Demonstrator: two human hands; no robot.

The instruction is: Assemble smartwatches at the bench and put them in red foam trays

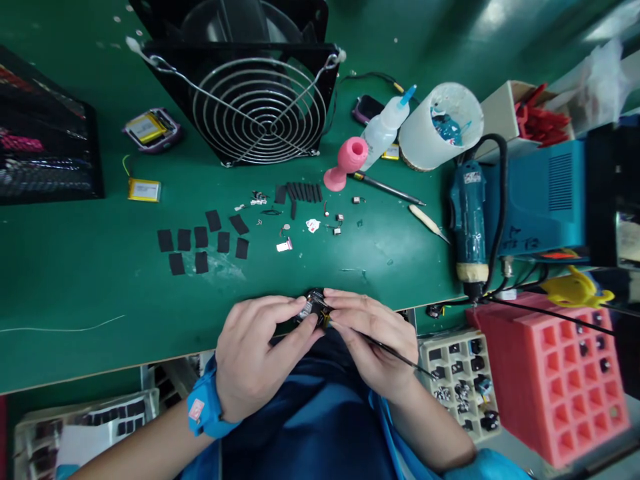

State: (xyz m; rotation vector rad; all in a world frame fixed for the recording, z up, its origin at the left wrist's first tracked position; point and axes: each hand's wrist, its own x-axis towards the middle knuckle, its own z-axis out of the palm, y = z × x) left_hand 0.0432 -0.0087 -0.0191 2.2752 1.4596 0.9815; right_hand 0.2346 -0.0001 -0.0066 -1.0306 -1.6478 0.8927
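On inspection, the person wears a bright blue wrist strap [205,408] with a small pink-and-white tag behind the left hand [255,353], a dark blue garment [310,427], and a lighter blue sleeve [483,465] on the right arm.

small black part [314,308] mostly hidden by fingers [274,309], fan [257,110] top cut off

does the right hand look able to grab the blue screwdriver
Probably not freely: the right hand holds a thin tool at the small black part, though the way to the blue screwdriver looks open.
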